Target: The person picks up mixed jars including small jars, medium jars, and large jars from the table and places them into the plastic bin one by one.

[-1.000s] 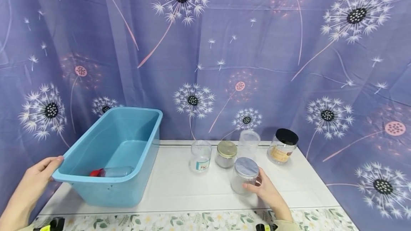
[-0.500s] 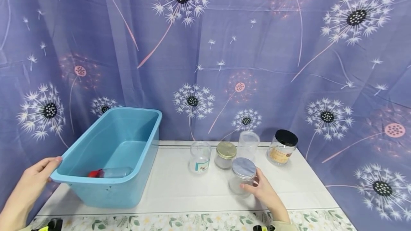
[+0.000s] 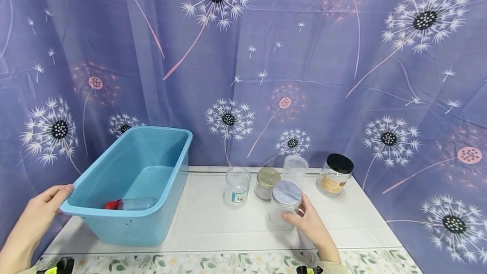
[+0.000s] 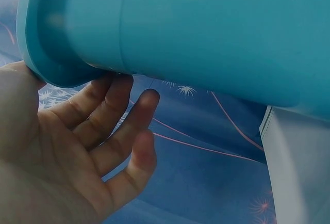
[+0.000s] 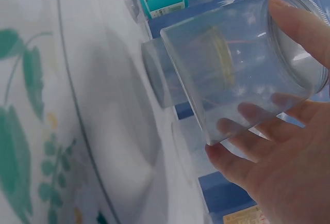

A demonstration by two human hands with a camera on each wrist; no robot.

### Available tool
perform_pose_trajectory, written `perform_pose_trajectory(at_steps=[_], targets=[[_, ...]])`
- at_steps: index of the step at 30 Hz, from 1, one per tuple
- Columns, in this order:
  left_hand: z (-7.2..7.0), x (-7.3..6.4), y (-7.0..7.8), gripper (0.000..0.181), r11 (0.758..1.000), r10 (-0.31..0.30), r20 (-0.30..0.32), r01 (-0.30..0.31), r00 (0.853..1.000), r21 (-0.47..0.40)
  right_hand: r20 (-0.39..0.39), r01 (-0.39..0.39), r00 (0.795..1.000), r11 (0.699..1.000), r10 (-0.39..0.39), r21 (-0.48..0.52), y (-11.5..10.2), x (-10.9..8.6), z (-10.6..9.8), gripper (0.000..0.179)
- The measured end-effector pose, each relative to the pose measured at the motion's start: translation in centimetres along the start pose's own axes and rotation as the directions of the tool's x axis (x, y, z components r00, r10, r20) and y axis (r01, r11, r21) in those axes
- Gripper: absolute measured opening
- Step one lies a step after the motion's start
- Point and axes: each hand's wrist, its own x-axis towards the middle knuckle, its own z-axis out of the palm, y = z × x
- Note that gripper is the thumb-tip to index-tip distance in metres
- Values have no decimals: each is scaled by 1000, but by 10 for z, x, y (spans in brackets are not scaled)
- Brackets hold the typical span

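Note:
My left hand (image 3: 42, 210) grips the near left corner of the blue plastic tub (image 3: 179, 172), thumb on the rim and fingers beneath, as the left wrist view shows. Inside the tub lies a clear bottle (image 3: 138, 204) with a red cap. With fingers and thumb on opposite sides, my right hand (image 3: 313, 225) holds a clear jar (image 5: 227, 69) with a silvery lid (image 3: 287, 193). In the right wrist view its base stands off the white tabletop, with a shadow beneath. The jar looks see-through, with no contents visible.
Behind the held jar stand a gold-lidded jar (image 3: 267, 184), a clear cup with a teal label (image 3: 239, 185) and a taller clear container (image 3: 296, 168). A black-lidded jar (image 3: 335, 174) is farther right. Purple dandelion curtains (image 3: 243, 54) close off the back and sides.
The silver-lidded jar has moved slightly left and upward in my right hand, off the table. My left hand keeps its grip on the tub, which stays in place.

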Motion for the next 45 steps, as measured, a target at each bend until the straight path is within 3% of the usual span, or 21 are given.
perform_pose_trajectory(at_steps=[11,18,27,39,45], targets=[[0,0,2,51,999,-29,22,28,999,31,-49,59,997,991,-65,-119,-15,0,4,79],[-1,3,-3,43,1000,-5,2,5,1000,8,-53,73,995,978,-85,-197,-31,2,8,83],[-2,3,-4,46,998,-38,-2,38,999,41,-26,118,991,957,-129,-263,-50,-2,17,89],[-3,4,1,13,999,2,0,-2,1000,-52,-9,163,985,949,-172,-270,-69,1,28,87],[-2,1,1,19,999,-5,3,5,1000,-34,57,244,970,933,-237,-265,-112,3,38,83]])
